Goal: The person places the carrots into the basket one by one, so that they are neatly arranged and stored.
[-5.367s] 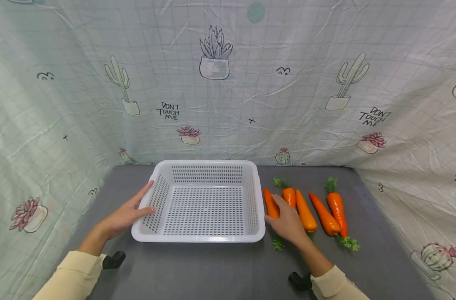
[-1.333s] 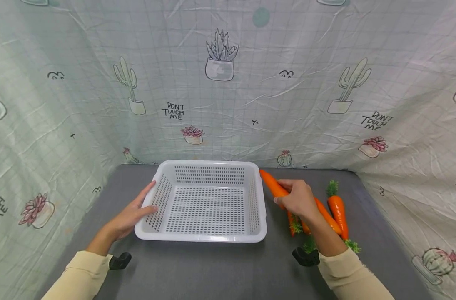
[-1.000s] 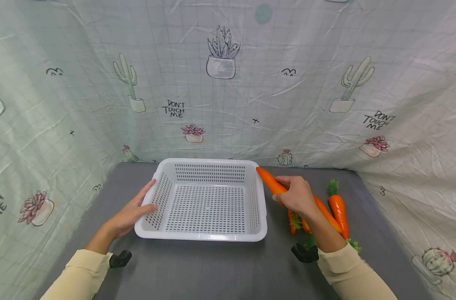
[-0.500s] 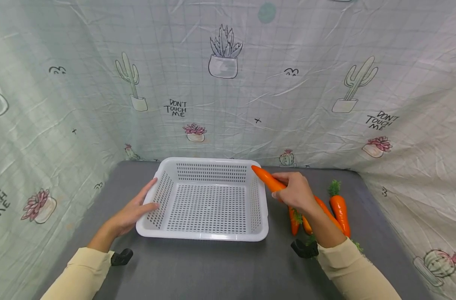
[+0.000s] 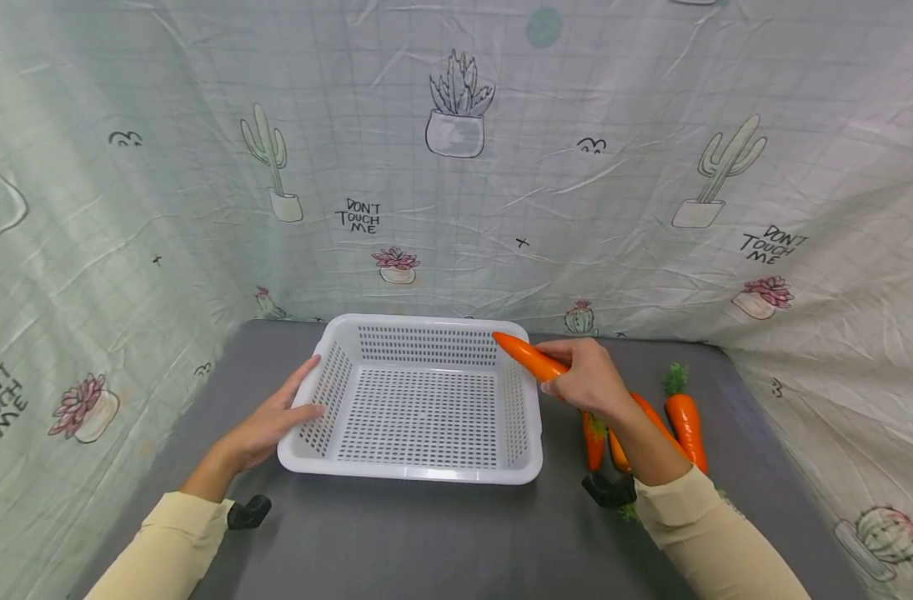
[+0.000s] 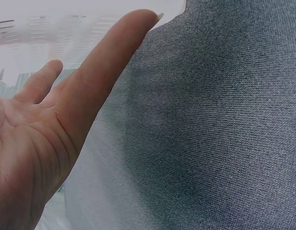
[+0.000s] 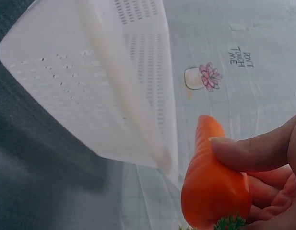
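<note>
Head view: spread left hand (image 5: 270, 422) touches the basket (image 5: 441, 474), right hand (image 5: 587, 379) grips a carrot (image 5: 529, 356) — thick end hidden.

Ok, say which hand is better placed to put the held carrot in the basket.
Right hand, I'd judge: it grips the carrot, whose tip overlaps the basket in the head view. The left hand rests at the basket's left side.
</note>
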### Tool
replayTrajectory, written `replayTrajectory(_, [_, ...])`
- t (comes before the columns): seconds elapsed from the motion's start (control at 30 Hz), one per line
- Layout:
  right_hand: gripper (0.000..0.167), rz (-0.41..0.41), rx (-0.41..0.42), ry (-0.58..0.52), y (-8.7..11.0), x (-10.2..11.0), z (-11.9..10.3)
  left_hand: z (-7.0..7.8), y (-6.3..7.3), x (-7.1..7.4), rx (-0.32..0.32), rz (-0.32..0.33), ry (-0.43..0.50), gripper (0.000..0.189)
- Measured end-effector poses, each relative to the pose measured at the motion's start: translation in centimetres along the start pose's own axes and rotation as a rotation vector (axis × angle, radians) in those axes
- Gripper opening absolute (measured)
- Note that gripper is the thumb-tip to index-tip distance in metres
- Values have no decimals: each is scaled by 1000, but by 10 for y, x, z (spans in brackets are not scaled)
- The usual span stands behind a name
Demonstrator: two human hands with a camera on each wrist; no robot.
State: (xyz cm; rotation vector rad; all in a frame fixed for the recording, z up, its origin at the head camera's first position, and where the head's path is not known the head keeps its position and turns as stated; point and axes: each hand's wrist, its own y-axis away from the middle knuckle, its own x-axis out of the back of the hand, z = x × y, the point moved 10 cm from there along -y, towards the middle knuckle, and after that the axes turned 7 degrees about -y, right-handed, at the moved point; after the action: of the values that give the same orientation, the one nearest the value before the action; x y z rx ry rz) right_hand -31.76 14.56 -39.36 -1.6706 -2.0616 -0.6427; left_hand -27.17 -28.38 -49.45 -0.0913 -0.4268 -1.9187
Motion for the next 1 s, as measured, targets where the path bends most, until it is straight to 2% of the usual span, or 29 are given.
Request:
replayTrajectory(0.67, [61, -64, 146, 77, -11, -11, -37, -1, -2, -2, -19, 4, 1, 93])
replayTrajectory(1.0, [63, -105, 171, 129, -20, -19, -57, 0, 0, -1, -25, 11, -3, 94])
